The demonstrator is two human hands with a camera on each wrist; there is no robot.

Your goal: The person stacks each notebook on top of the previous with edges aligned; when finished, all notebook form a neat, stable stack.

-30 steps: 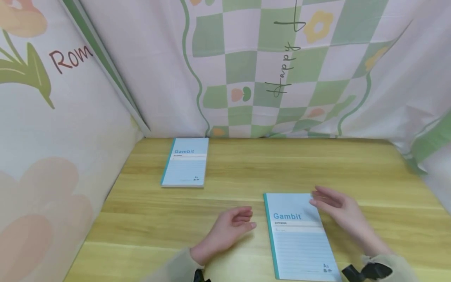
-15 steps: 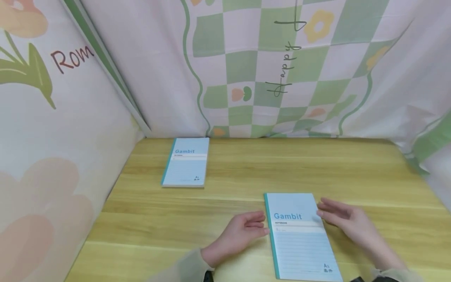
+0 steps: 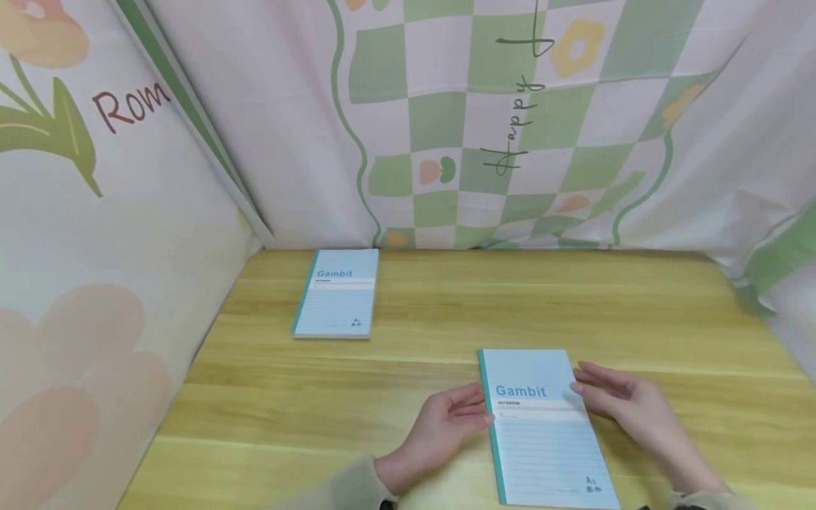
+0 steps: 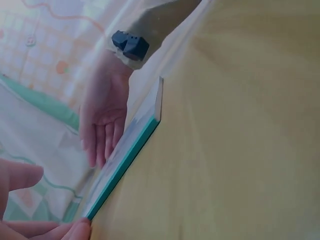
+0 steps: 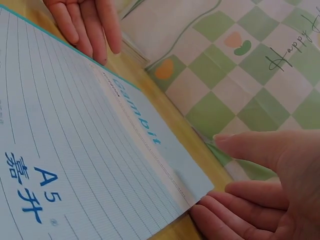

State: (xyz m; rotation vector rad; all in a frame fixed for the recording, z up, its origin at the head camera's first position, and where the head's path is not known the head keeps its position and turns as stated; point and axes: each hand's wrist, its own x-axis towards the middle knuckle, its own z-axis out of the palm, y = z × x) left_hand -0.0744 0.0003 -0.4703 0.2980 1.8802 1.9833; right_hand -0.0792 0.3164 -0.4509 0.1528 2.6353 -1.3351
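A light-blue "Gambit" notebook with a teal spine lies flat on the wooden table, front right of centre. On its spine side is my left hand. In the left wrist view its fingertips touch the spine's edge, while the thumb stays raised above. My right hand is at the notebook's opposite long edge, fingers loosely extended. In the right wrist view its fingers meet the notebook's edge, and the thumb is lifted off the cover. Neither hand curls round the notebook.
A second, matching notebook lies at the back left of the table. Behind the table hangs a green-and-white checked curtain. A flower-printed white panel borders the left side.
My left hand has moved right until its fingers reach the notebook's spine. My right hand has shifted slightly toward me along the right edge. Both notebooks lie where they were.
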